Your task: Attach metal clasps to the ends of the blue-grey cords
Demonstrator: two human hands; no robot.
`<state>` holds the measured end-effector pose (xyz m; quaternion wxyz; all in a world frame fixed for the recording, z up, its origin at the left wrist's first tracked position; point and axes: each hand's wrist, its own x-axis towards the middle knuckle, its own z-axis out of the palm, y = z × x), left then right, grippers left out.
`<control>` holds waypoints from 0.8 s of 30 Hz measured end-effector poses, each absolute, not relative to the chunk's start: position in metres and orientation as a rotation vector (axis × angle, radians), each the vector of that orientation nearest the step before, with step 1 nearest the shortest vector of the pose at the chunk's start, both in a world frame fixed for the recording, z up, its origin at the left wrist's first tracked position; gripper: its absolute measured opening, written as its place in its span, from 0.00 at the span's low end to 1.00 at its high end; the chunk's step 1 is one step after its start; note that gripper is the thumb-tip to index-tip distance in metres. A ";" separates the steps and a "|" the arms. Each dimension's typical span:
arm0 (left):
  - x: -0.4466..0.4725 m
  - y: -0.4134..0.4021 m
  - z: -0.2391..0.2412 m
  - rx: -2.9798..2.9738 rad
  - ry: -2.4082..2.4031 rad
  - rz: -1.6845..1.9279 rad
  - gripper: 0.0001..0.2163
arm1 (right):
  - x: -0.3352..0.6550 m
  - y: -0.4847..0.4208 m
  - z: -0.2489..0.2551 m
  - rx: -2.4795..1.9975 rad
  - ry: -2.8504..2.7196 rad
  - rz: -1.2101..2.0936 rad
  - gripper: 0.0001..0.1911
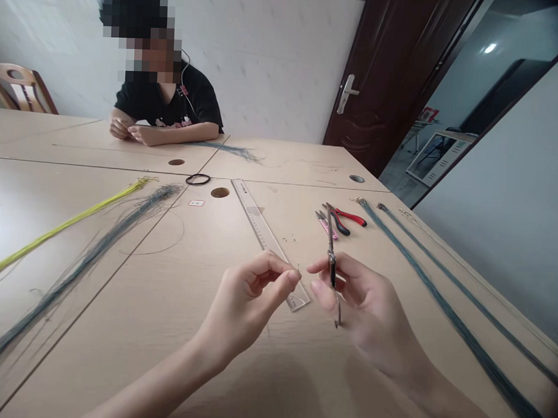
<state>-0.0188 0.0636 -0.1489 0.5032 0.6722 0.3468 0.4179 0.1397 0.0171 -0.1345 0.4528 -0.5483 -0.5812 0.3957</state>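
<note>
My left hand (253,293) hovers over the wooden table (166,302) with thumb and forefinger pinched on something tiny, too small to name, near the clear ruler (264,233). My right hand (358,297) is closed on a slim metal tool (332,266), like small scissors or tweezers, held upright with its tip pointing away from me. The fingertips of both hands nearly meet above the near end of the ruler.
Red-handled pliers (349,219) and a pink tool (326,225) lie beyond my right hand. Grey-blue strand bundles (441,294) run along the right; another grey bundle (89,251) and a yellow one (63,226) lie left. A black ring (198,179) sits mid-table. A person (166,101) sits opposite.
</note>
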 end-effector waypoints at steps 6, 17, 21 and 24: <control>-0.017 0.063 -0.150 1.678 0.888 0.873 0.10 | 0.140 0.020 -0.137 -1.411 -1.426 0.991 0.07; -0.018 0.063 -0.151 1.718 0.863 0.809 0.09 | 0.141 0.021 -0.140 -1.451 -1.571 0.897 0.08; -0.016 0.064 -0.153 1.710 0.865 0.839 0.08 | 0.139 0.020 -0.139 -1.468 -1.625 0.811 0.08; -0.014 0.063 -0.155 1.695 0.872 0.856 0.07 | 0.137 0.020 -0.140 -1.487 -1.713 0.653 0.08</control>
